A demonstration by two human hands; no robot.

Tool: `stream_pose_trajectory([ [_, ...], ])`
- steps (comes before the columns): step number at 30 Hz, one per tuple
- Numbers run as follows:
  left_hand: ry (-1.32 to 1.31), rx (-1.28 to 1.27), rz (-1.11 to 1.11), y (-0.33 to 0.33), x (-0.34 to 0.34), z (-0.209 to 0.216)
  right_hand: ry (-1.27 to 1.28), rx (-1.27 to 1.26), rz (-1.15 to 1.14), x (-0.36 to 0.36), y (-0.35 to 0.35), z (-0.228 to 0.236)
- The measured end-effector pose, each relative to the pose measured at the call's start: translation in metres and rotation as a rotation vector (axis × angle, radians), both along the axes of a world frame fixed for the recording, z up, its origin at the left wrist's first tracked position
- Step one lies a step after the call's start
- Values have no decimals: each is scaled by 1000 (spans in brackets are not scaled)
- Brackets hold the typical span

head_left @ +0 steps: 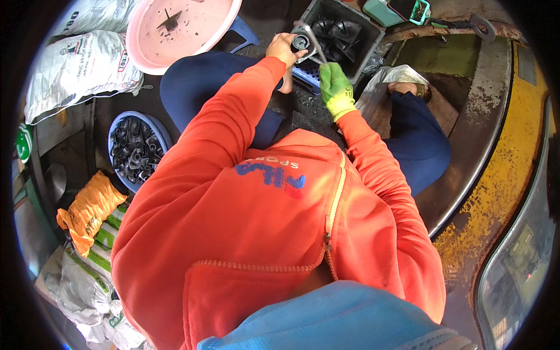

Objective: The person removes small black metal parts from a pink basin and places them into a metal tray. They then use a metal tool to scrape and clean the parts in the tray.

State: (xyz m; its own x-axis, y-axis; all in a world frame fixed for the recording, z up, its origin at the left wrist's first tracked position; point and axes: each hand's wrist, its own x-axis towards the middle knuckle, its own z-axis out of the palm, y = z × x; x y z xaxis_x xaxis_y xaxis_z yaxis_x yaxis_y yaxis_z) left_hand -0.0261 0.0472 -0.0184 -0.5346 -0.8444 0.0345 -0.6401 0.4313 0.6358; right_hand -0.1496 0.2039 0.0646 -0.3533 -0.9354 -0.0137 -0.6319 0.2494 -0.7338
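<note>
**Small Parts in Hand on a Cluttered Workshop Floor**

Above a grimy dark floor (466, 175) crowded with sacks and tubs, the bare left hand (284, 48) grips a small round black-and-silver fitting (301, 42); the green-gloved right hand (335, 86) closes around a thin metal tool (314, 44) just beside it.
</note>
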Motion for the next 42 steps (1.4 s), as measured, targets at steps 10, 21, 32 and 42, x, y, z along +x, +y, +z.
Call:
stream_pose_trajectory([
  [10,-23,-60,23,-2,-1,7,137,42,-42,-5,-2,-6],
  [21,-37,-32,-18,-3,-2,7,347,401,68,-13,-6,-14],
  [32,-42,-77,0,-3,-1,1,-209,276,-117,-3,-7,-17],
  [42,-6,-59,-9,-4,1,3,-6,33,-61,-2,-6,-17],
])
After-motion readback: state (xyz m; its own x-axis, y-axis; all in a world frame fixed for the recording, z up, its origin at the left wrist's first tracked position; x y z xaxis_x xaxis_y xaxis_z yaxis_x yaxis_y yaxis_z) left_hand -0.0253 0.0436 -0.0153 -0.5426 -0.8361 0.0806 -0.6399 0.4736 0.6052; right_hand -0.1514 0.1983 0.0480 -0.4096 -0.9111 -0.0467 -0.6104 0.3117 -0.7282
